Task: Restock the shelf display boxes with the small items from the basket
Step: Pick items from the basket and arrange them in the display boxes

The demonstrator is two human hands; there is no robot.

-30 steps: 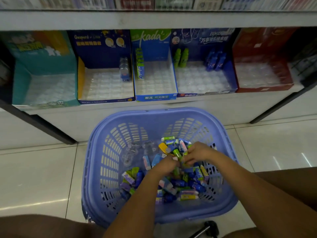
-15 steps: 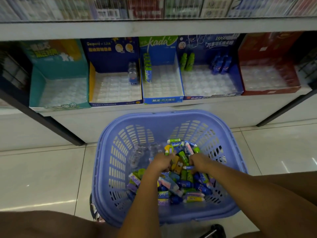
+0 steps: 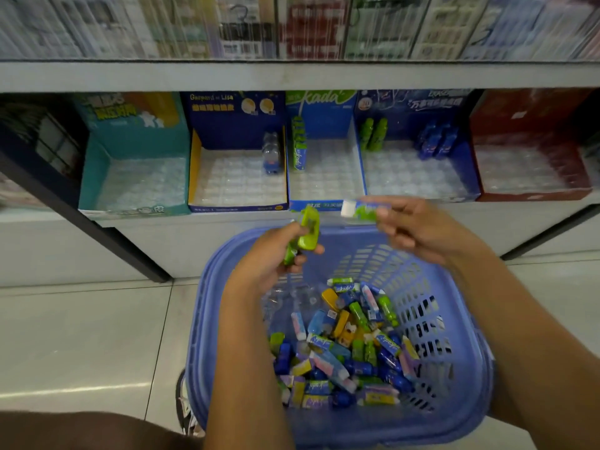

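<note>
Small items (image 3: 350, 345), bright green, blue, yellow and pink tubes and packets, heap in the near purple basket (image 3: 418, 280), left hand (image 3: 269, 261) gripping lime-green ones (image 3: 305, 233), right hand (image 3: 418, 228) pinching a green-and-white one (image 3: 358, 210).

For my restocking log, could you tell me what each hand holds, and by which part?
Left hand grips a green item by its lower half; right hand pinches a green-and-white stick by one end.

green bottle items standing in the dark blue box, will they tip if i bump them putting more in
Probably tippy: the green bottle items stand tall and narrow, upright at the back of the dark blue box. The moulded clear tray beneath may steady their bases somewhat. Small, so likely light.
</note>
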